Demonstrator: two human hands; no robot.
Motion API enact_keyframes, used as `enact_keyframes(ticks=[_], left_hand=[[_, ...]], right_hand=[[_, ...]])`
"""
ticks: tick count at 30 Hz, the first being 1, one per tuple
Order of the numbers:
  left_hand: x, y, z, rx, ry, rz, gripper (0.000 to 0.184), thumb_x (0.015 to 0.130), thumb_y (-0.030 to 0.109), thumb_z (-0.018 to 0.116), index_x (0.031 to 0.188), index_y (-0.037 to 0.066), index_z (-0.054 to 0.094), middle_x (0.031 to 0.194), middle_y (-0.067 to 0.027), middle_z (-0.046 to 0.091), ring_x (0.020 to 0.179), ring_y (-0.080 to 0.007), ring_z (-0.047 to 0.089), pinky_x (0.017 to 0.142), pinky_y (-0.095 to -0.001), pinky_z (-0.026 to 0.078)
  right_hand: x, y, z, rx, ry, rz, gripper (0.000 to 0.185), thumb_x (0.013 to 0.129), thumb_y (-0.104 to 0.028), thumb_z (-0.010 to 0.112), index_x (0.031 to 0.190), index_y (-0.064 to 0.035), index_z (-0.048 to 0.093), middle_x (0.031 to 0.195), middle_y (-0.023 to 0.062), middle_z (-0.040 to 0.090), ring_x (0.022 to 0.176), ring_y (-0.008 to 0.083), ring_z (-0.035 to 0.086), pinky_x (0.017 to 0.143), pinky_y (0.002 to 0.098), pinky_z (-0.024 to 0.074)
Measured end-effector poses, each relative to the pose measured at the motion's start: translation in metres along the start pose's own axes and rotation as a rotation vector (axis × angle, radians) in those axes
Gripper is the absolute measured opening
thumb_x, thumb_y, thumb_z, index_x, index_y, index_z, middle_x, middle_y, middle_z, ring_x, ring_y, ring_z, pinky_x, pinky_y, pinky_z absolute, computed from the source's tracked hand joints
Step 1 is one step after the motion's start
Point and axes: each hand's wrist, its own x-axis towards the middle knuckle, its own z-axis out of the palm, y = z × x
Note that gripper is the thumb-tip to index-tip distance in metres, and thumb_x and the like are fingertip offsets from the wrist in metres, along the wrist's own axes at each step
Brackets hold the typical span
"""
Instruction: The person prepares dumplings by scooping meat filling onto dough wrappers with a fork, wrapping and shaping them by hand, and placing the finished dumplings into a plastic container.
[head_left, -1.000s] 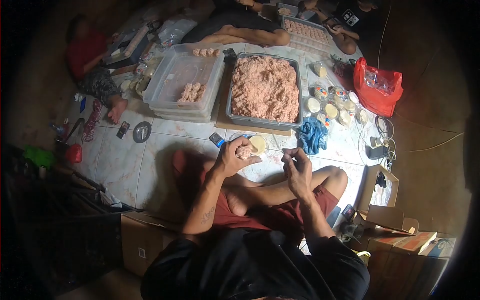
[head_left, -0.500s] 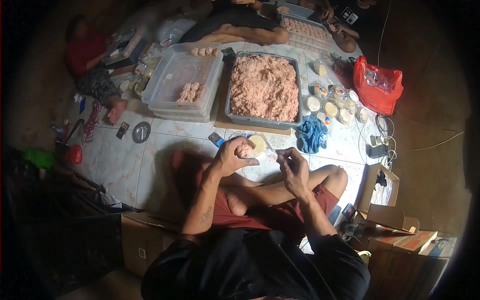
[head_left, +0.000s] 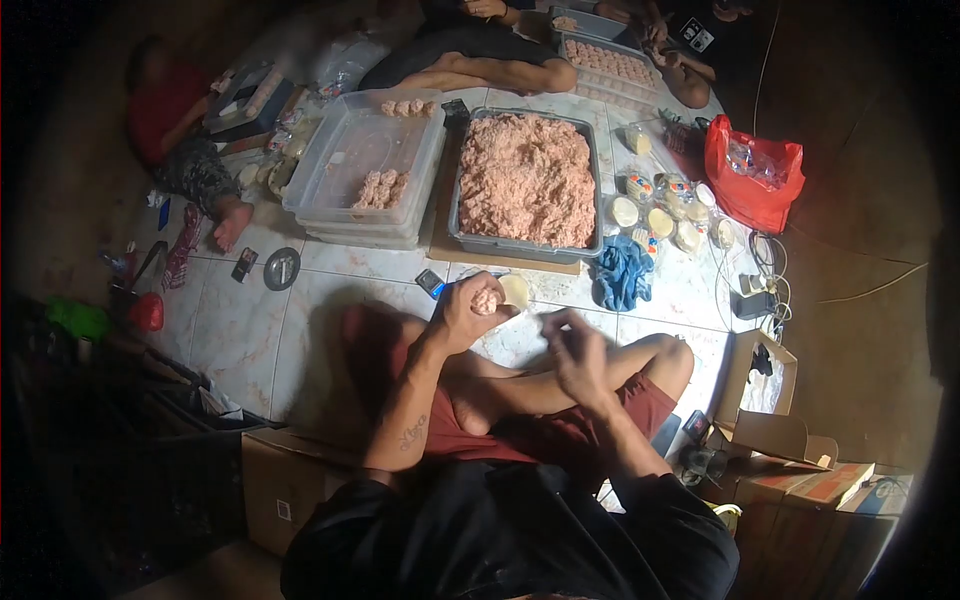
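Note:
My left hand (head_left: 463, 316) curls around a small lump of pink minced filling (head_left: 486, 301), holding it above my crossed legs. Just beyond its fingers, on the tiled floor, is a stack of pale round wrappers (head_left: 514, 291). To the right, my right hand (head_left: 577, 352) is raised and blurred by motion, its fingers bent; whether they hold anything is hidden. A large grey tub (head_left: 520, 244) full of pink mince (head_left: 527, 178) stands in front of me. Left of it, a clear plastic tray (head_left: 335, 180) contains two groups of shaped pieces (head_left: 381, 189).
A blue cloth (head_left: 624, 272) lies right of the tub, near several packs of wrappers (head_left: 660, 222) and a red bag (head_left: 755, 172). Cables and an open carton (head_left: 760, 375) are at the right. Other people sit at the far side and far left.
My right hand has moved slightly left and down, and its fingers have shifted. My left hand has stayed nearly in place, turned so that the lump shows more clearly.

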Motion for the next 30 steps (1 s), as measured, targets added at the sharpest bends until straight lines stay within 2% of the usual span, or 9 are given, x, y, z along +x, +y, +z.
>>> enact_keyframes(ticks=[3,10,13,14,17,20,24,26,30], left_hand=[[0.001,-0.001,0.009,0.186,0.027,-0.040,0.032,0.080,0.029,0.082,0.084,0.004,0.062,0.076,-0.0163,0.065,0.070,-0.0326,0.064,0.063,-0.0403,0.049],[0.003,0.013,0.003,0.110,0.111,0.077,0.039,0.073,0.026,0.087,0.089,0.002,0.061,0.075,-0.0138,0.064,0.068,-0.0308,0.063,0.064,-0.0404,0.049],[0.004,0.002,-0.007,0.105,-0.023,-0.030,0.042,0.070,0.025,0.089,0.091,0.003,0.061,0.080,-0.0140,0.065,0.074,-0.0296,0.064,0.068,-0.0396,0.050],[0.003,-0.004,-0.004,0.104,-0.054,-0.023,0.042,0.070,0.026,0.089,0.091,0.003,0.061,0.083,-0.0146,0.066,0.076,-0.0297,0.064,0.069,-0.0396,0.050],[0.005,-0.011,0.003,0.206,-0.036,-0.045,0.041,0.070,0.025,0.089,0.092,0.003,0.062,0.088,-0.0151,0.066,0.081,-0.0293,0.064,0.073,-0.0386,0.051],[0.001,0.008,-0.010,0.004,0.003,0.066,0.041,0.071,0.026,0.089,0.093,0.004,0.062,0.086,-0.0115,0.067,0.082,-0.0233,0.065,0.074,-0.0362,0.051],[0.006,-0.005,0.006,0.170,-0.020,-0.073,0.039,0.071,0.023,0.090,0.091,0.003,0.063,0.086,-0.0081,0.068,0.079,-0.0178,0.064,0.073,-0.0327,0.051],[0.011,-0.005,0.002,0.312,0.029,-0.061,0.036,0.072,0.021,0.090,0.089,0.003,0.065,0.086,-0.0061,0.070,0.078,-0.0149,0.064,0.072,-0.0306,0.051],[0.002,-0.006,-0.001,-0.037,0.021,0.130,0.033,0.075,0.022,0.087,0.083,0.002,0.063,0.074,-0.0114,0.066,0.072,-0.0197,0.065,0.069,-0.0335,0.050]], right_hand=[[0.001,0.010,0.010,0.023,-0.095,-0.014,0.011,0.098,-0.005,0.058,0.106,0.0028,0.061,0.090,0.0058,0.064,0.083,0.0126,0.057,0.075,0.0278,0.0483],[0.009,0.004,0.009,0.134,0.013,0.054,0.014,0.100,-0.008,0.059,0.107,0.0036,0.061,0.084,0.0028,0.061,0.073,0.0074,0.050,0.064,0.0229,0.0430],[0.009,-0.006,0.004,0.184,0.086,0.130,0.013,0.098,-0.008,0.061,0.106,0.0029,0.063,0.085,0.0057,0.064,0.075,0.0119,0.054,0.068,0.0282,0.0470],[0.010,0.015,0.010,0.023,0.028,-0.110,0.012,0.097,-0.007,0.062,0.105,0.0025,0.064,0.085,0.0093,0.065,0.075,0.0143,0.056,0.069,0.0314,0.0480],[0.010,0.008,0.010,-0.119,-0.011,-0.166,0.011,0.096,-0.005,0.062,0.103,0.0035,0.063,0.086,0.0120,0.066,0.076,0.0151,0.057,0.069,0.0325,0.0477],[0.008,-0.005,0.004,0.194,0.154,0.074,0.013,0.097,-0.007,0.062,0.101,0.0056,0.060,0.087,0.0139,0.067,0.077,0.0133,0.056,0.069,0.0299,0.0480],[0.005,0.010,0.020,-0.118,0.008,-0.114,0.008,0.095,-0.002,0.060,0.099,0.0043,0.061,0.081,0.0150,0.063,0.071,0.0246,0.057,0.070,0.0358,0.0493],[0.005,0.004,0.016,0.045,0.077,-0.019,0.010,0.098,-0.007,0.061,0.099,0.0027,0.060,0.087,0.0128,0.067,0.077,0.0146,0.058,0.071,0.0304,0.0493],[0.002,0.011,0.011,-0.068,0.030,-0.105,0.009,0.095,-0.003,0.063,0.100,0.0041,0.060,0.086,0.0153,0.065,0.081,0.0162,0.057,0.073,0.0310,0.0487]])
